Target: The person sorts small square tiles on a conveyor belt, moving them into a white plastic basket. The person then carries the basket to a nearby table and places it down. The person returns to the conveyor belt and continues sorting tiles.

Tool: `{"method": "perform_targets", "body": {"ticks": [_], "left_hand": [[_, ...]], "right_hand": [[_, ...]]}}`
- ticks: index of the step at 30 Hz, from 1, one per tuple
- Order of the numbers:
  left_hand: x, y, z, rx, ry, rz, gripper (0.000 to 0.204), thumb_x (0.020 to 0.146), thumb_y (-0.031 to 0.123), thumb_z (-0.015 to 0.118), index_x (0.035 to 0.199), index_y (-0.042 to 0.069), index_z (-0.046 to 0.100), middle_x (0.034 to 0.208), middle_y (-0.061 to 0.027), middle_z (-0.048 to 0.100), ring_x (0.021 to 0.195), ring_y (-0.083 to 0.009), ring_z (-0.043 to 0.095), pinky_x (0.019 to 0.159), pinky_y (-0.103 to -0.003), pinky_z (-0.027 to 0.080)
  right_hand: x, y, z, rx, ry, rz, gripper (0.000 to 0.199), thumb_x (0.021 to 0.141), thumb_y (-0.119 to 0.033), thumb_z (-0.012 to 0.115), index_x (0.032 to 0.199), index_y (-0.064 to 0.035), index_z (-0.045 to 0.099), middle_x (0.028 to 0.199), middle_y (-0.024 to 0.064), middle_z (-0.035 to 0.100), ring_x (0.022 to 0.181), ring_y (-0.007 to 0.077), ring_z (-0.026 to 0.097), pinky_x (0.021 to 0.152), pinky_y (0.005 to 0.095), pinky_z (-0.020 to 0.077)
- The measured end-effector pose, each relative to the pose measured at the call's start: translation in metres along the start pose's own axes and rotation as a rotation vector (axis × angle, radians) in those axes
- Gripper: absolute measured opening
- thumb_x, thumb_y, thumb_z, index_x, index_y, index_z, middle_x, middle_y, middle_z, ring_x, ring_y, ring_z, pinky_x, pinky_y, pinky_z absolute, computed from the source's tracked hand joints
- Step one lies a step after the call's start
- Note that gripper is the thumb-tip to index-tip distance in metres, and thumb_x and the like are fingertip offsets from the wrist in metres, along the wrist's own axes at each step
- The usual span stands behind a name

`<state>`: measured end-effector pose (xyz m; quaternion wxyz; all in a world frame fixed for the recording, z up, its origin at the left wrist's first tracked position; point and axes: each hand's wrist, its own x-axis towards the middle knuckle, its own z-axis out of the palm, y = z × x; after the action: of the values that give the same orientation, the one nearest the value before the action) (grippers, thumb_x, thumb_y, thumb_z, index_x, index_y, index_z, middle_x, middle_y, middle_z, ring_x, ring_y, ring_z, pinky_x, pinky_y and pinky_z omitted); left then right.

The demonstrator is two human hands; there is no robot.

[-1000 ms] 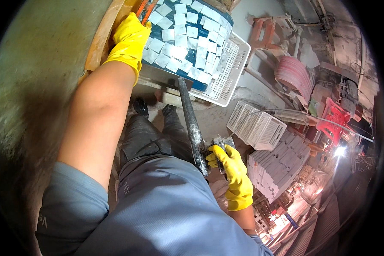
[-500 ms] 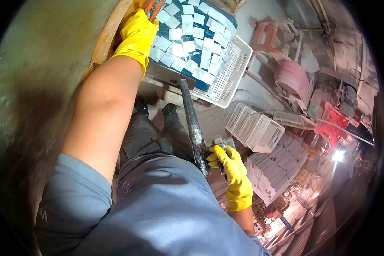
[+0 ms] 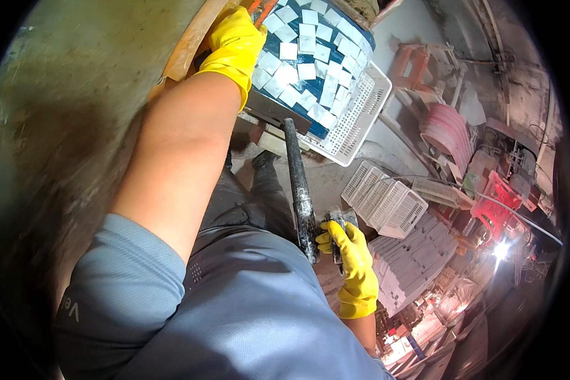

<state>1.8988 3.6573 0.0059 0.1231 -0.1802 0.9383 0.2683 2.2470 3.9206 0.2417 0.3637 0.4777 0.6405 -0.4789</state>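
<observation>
My left hand (image 3: 237, 41), in a yellow rubber glove, reaches far forward to the left edge of a blue surface (image 3: 278, 47) strewn with small white-grey square tiles (image 3: 288, 51). Its fingers look curled, largely hidden behind the glove's back, beside two orange-red strips (image 3: 265, 11). Close to my waist on the right, my right hand (image 3: 351, 256), gloved the same way, is closed around a dark, grimy metal fitting (image 3: 337, 237). That fitting sits beside the lower end of a long black bar (image 3: 301, 190), which slants up toward the tiled surface.
A white perforated plastic tray (image 3: 364, 120) lies under the tiles' right side. Further right stand white plastic crates (image 3: 389, 206), stacked grey slabs (image 3: 418, 259), a pink ribbed roll (image 3: 446, 133) and a red plastic stool (image 3: 494, 206). A greenish wall-like surface (image 3: 63, 95) rises at left.
The whole view has shifted, so the scene sits farther right in the picture. Both hands keep about the same places beside the tiles and the bar.
</observation>
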Motion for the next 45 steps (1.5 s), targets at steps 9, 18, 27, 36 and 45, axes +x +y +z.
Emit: {"method": "perform_targets", "body": {"ticks": [9,18,27,36,45], "left_hand": [[0.004,0.003,0.007,0.007,-0.021,-0.019,0.063,0.09,0.051,0.077,0.133,0.006,0.064,0.124,-0.0203,0.074,0.117,-0.0379,0.072,0.097,-0.051,0.056],[0.009,-0.002,0.016,-0.014,-0.026,0.021,0.068,0.094,0.055,0.077,0.143,0.013,0.058,0.125,-0.019,0.074,0.11,-0.0393,0.075,0.092,-0.05,0.06],[0.005,-0.003,0.016,-0.022,0.013,0.012,0.071,0.092,0.056,0.079,0.143,0.012,0.058,0.123,-0.0189,0.075,0.109,-0.0382,0.076,0.091,-0.051,0.06],[0.005,-0.009,0.017,-0.054,0.055,0.048,0.075,0.089,0.054,0.081,0.146,0.012,0.057,0.123,-0.0171,0.075,0.108,-0.0378,0.076,0.091,-0.05,0.06],[0.009,-0.017,0.033,-0.044,0.236,0.103,0.07,0.087,0.054,0.083,0.139,0.012,0.063,0.121,-0.0163,0.076,0.106,-0.0372,0.077,0.088,-0.049,0.06]], "right_hand": [[0.001,0.003,0.002,-0.016,0.011,-0.023,0.039,0.104,-0.033,0.072,0.121,0.0022,0.07,0.099,0.0136,0.079,0.084,0.0204,0.074,0.08,0.0331,0.0579],[0.004,0.005,0.003,-0.013,0.017,-0.019,0.038,0.103,-0.033,0.073,0.119,0.0015,0.071,0.097,0.0123,0.079,0.082,0.0196,0.073,0.075,0.0312,0.0561],[0.004,-0.002,0.003,-0.017,0.008,-0.022,0.037,0.102,-0.034,0.073,0.116,0.0007,0.073,0.098,0.0114,0.079,0.082,0.0185,0.073,0.073,0.0299,0.0541],[0.005,-0.008,0.002,-0.003,-0.025,-0.03,0.037,0.103,-0.031,0.073,0.118,0.0026,0.072,0.098,0.013,0.078,0.083,0.0198,0.072,0.078,0.0317,0.0557],[0.004,-0.018,0.004,-0.027,-0.013,-0.026,0.035,0.102,-0.031,0.074,0.116,0.0018,0.073,0.095,0.012,0.079,0.078,0.0183,0.073,0.071,0.0286,0.0549]]}}
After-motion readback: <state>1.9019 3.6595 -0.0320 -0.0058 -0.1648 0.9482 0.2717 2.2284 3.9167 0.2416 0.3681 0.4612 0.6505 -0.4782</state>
